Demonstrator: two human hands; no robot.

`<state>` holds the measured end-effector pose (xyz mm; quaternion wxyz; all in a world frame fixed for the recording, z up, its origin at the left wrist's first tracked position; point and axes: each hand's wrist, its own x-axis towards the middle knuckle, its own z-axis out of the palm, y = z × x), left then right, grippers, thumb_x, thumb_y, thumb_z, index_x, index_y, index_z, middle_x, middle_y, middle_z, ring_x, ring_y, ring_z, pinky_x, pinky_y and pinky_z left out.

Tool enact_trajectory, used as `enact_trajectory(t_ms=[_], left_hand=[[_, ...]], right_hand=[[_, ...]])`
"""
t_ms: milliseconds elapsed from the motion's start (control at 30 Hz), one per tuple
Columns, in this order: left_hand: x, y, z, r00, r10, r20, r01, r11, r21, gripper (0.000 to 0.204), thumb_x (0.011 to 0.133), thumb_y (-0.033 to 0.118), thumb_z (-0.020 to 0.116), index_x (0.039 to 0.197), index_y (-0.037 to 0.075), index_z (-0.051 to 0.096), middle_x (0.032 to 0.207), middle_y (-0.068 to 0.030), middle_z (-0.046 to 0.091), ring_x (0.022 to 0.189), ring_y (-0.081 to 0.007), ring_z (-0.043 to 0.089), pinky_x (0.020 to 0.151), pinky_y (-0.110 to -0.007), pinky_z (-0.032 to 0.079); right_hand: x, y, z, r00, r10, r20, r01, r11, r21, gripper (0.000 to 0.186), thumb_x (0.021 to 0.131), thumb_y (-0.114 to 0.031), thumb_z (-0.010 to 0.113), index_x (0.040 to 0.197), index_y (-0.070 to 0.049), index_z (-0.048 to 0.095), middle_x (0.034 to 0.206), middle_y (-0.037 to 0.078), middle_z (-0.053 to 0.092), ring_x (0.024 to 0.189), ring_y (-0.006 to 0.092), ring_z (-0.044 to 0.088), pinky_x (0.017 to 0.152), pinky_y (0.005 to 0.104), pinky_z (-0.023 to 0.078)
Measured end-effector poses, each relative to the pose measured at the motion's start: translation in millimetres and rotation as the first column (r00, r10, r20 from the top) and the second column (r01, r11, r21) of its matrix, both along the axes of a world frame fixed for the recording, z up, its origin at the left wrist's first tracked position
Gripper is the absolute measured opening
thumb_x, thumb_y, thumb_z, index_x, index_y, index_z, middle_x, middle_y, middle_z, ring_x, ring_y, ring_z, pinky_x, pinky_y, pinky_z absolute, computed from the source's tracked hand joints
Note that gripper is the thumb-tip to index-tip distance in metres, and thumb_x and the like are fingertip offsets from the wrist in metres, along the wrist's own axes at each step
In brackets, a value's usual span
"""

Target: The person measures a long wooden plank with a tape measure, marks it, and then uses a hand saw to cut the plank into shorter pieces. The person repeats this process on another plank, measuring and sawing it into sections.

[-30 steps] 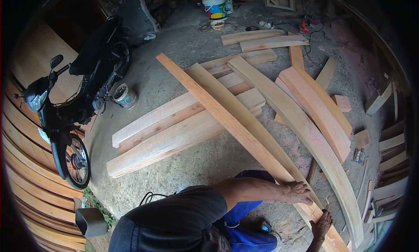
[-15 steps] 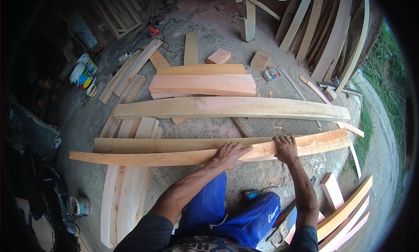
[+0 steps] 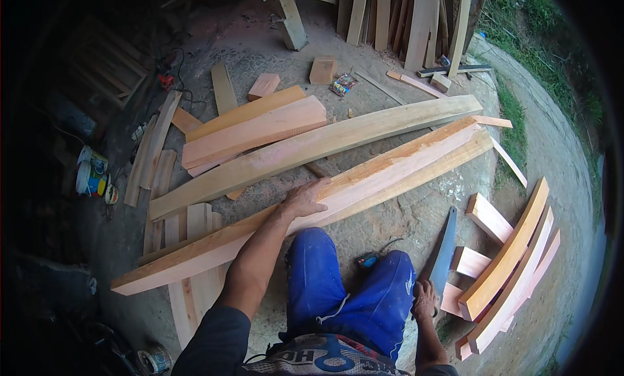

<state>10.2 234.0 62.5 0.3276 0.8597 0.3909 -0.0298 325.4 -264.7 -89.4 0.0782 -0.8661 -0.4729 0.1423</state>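
Observation:
A long wooden plank (image 3: 383, 174) lies slantwise in front of me, its pale pink face showing below a rougher orange edge. My left hand (image 3: 307, 199) grips it near the middle, thumb on the pink face and fingers over the upper edge. Low on the right, beside my knee, my right hand (image 3: 426, 299) is closed at the handle of a handsaw (image 3: 443, 246). The blade points away from me, and the hand mostly hides the handle. Along the plank's lower right side shows another yellowish board (image 3: 448, 156).
Beyond lies a long pale beam (image 3: 312, 147), with a shorter pink board (image 3: 253, 134) behind it. Curved wooden pieces (image 3: 510, 246) rest over short blocks at right. Boards (image 3: 422, 25) lean at the back. Buckets (image 3: 91, 171) stand at left.
My right hand has left the plank and moved down to the handsaw. The plank has turned, bringing its pink face into view. My left hand stays on it, and the view has swung right.

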Motion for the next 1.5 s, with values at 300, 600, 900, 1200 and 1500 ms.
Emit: enact_trajectory(t_ms=[300,600,900,1200,1500], left_hand=[[-16,42,-36,0.996,0.078,0.043,-0.071,0.988,-0.14,0.095,0.078,0.034,0.089,0.16,0.025,0.041,0.158,-0.0161,0.056,0.144,-0.0371,0.054,0.119,-0.047,0.043],[-5,-4,0,0.992,0.115,-0.06,-0.114,0.993,0.027,0.088,0.08,0.032,0.086,0.157,0.024,0.044,0.157,-0.0148,0.057,0.141,-0.0382,0.056,0.116,-0.051,0.045],[6,-10,-13,0.996,0.09,-0.016,-0.087,0.986,0.14,0.085,0.079,0.029,0.086,0.155,0.022,0.047,0.154,-0.0144,0.056,0.143,-0.0374,0.052,0.117,-0.053,0.044],[10,-24,-12,0.989,0.146,-0.006,-0.144,0.981,0.13,0.073,0.084,0.033,0.08,0.149,0.025,0.051,0.153,-0.0124,0.052,0.146,-0.037,0.048,0.118,-0.056,0.042],[19,-17,-6,0.974,0.226,0.026,-0.227,0.958,0.174,0.05,0.107,0.048,0.054,0.142,0.012,0.059,0.141,-0.0172,0.064,0.133,-0.0352,0.06,0.11,-0.049,0.05]], right_hand=[[-24,-20,-10,0.886,-0.42,0.196,0.446,0.888,-0.114,0.082,0.085,-0.039,0.079,0.159,-0.023,0.049,0.109,0.018,0.067,0.101,0.0375,0.067,0.089,0.0525,0.052],[-18,-25,32,0.657,-0.42,-0.627,0.683,0.684,0.257,0.068,0.103,-0.027,0.064,0.16,0.0,0.037,0.144,0.031,0.061,0.124,0.0376,0.067,0.099,0.0431,0.054],[-78,107,201,0.71,0.226,-0.667,0.594,0.317,0.74,0.087,0.1,-0.023,0.074,0.168,0.0,0.025,0.142,0.02,0.055,0.117,0.0246,0.057,0.105,0.0362,0.047],[-98,150,175,0.712,0.19,-0.676,0.459,0.603,0.653,0.063,0.104,-0.025,0.07,0.151,0.012,0.05,0.14,0.025,0.064,0.124,0.0265,0.063,0.107,0.0369,0.049],[-128,167,176,0.72,0.34,-0.605,0.277,0.658,0.7,0.057,0.098,-0.022,0.08,0.14,0.012,0.062,0.107,0.02,0.078,0.093,0.0172,0.072,0.085,0.0302,0.058]])
